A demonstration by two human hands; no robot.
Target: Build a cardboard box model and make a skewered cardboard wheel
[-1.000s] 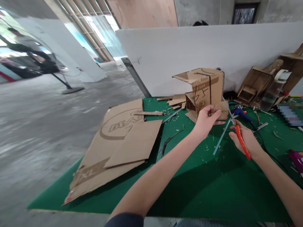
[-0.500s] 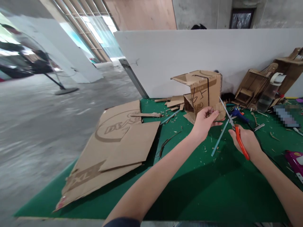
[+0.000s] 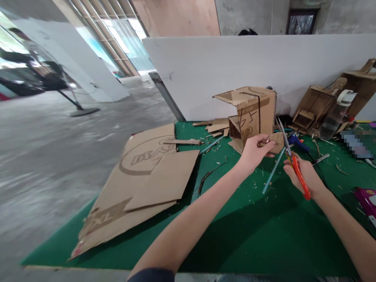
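Note:
Between thumb and fingers, my left hand (image 3: 255, 152) pinches a small piece of cardboard (image 3: 276, 142) above the table. My right hand (image 3: 305, 174) grips scissors (image 3: 299, 175) by their orange handles. Their blades point up and away, right at the cardboard piece's right edge; whether they bite into it I cannot tell. Just behind my left hand stands a cardboard box (image 3: 255, 113) with a black band around it. Below the scissors lies a translucent glue stick (image 3: 273, 171), and a blue glue gun (image 3: 297, 141) rests behind my right hand.
Large cardboard sheets (image 3: 147, 176) cover the left of the green table (image 3: 235, 250). Cardboard scraps (image 3: 219, 125) lie beside the box. At the right are a water bottle (image 3: 335, 117), a phone (image 3: 356, 144), a purple object (image 3: 366, 201) and cardboard structures (image 3: 313, 105). A white partition (image 3: 205, 74) stands behind.
The small cardboard piece has been turned in my left hand and sits slightly further right. The scissors have tilted more upright, their blades now spread at the piece's edge.

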